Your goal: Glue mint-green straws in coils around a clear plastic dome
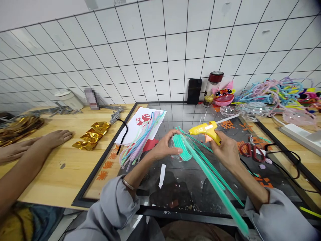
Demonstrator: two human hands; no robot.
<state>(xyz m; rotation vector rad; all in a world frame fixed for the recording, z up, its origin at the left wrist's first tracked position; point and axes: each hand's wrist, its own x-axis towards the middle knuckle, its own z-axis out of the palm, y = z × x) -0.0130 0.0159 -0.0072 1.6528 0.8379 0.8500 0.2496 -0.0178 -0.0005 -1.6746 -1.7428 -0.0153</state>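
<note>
My left hand is closed around a clear rounded form wrapped with a coil of teal strips. From the coil a long teal strip trails toward the front edge. In my right hand is a yellow hot glue gun, its handle gripped and a white glue stick poking out of its back. The gun's nozzle points left and meets the top of the coil, though I cannot tell if it touches. Loose teal strips lie on the dark glass under my hands.
Pastel strips rest on a white sheet. Red-handled scissors, black cable and a power strip lie right. A bottle, phone and tangled strips line the back. Another person's hands rest left, near gold foil.
</note>
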